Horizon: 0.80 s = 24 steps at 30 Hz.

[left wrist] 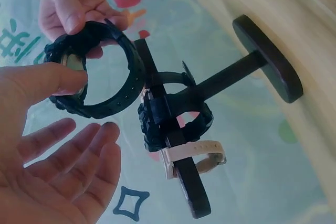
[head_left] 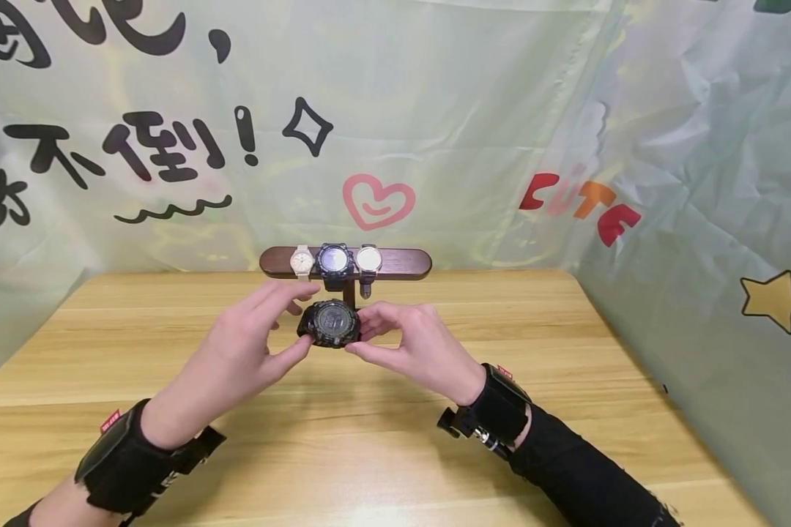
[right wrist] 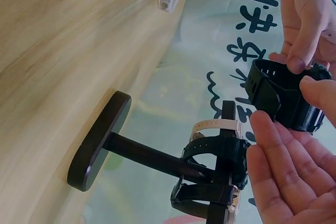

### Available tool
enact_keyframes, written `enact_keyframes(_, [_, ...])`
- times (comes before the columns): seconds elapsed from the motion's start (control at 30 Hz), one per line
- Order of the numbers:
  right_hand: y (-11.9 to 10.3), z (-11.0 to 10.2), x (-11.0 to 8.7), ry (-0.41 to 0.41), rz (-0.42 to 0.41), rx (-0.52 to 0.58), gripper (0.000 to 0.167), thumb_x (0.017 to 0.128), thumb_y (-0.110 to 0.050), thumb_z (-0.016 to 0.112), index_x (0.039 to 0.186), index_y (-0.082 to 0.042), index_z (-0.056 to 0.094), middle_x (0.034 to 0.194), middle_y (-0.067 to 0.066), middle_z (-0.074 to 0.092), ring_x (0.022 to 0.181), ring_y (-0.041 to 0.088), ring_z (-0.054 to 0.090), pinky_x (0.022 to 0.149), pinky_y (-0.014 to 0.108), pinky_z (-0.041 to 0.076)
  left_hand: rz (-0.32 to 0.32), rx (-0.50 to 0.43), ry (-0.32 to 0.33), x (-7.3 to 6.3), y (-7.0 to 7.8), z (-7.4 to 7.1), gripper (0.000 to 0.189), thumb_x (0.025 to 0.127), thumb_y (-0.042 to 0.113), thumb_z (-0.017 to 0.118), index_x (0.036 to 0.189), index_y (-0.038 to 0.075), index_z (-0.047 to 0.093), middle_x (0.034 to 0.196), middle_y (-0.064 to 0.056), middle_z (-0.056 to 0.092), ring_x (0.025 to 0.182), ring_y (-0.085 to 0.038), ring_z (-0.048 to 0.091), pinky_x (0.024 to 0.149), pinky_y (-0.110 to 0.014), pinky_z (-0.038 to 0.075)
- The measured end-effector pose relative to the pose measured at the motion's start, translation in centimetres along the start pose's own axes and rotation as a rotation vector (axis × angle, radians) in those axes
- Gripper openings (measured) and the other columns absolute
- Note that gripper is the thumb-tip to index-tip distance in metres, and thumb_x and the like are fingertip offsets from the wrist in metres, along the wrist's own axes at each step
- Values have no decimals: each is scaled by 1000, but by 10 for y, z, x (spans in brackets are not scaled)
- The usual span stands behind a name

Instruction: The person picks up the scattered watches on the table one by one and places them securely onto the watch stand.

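Between my two hands a chunky black digital wristwatch is held up in front of the watch stand, its face toward the head camera and its strap closed in a loop. On its left side my left hand holds it, the thumb over the case and the other fingers spread in the left wrist view. My right hand grips the opposite side between thumb and fingers. Just behind, the dark wooden stand carries a white watch, a black sports watch and a silver-cased watch with dark strap.
The T-shaped stand's oval base rests near the back of the light wooden table. A pale printed cloth hangs behind the table and along its right side. Black bands with small cameras wrap both wrists.
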State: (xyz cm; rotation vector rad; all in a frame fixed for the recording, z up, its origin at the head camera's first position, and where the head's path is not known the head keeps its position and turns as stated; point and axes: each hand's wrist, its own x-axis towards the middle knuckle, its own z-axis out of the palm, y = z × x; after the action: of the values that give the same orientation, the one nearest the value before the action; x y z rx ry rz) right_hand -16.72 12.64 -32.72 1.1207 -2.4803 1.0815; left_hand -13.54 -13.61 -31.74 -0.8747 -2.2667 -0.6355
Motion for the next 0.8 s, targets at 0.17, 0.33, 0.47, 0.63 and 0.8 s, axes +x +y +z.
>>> enact_keyframes(0.17, [0,-4,0,-24,-10,-27,31,94,-26,86,118,-9,78,102,-2,83,93,7,79,84,23,63,-39,-66,-68,0,-3,-4,61,81,-1,87,137,12,67,125,-3,74,94,-12,70,68,-29,60])
enact_keyframes(0.33, [1,-9,0,-43,-11,-28,32,94,-24,86,120,-8,77,105,-1,83,94,7,79,86,25,64,-72,-138,-160,0,-6,-6,55,84,-2,82,135,14,69,126,1,76,93,-9,70,66,-23,57])
enact_keyframes(0.47, [3,-12,1,-65,-29,-41,31,93,-21,85,120,-8,77,107,0,83,94,8,79,88,27,64,-115,-206,-236,0,-9,-8,51,87,-3,79,134,14,70,124,1,77,94,-8,71,70,-24,60])
enact_keyframes(0.63, [6,-17,2,-110,-21,-23,29,92,-19,86,117,-8,78,106,0,83,94,6,79,88,29,64,-163,-293,-325,1,-14,-10,44,91,-1,78,131,15,72,115,3,78,94,-5,72,76,-25,63])
enact_keyframes(0.8, [5,-23,3,-180,19,38,30,92,-19,86,119,-9,78,107,-1,83,94,5,78,91,29,64,-183,-411,-380,1,-21,-9,37,93,0,79,126,16,74,110,4,78,92,-4,74,80,-27,65])
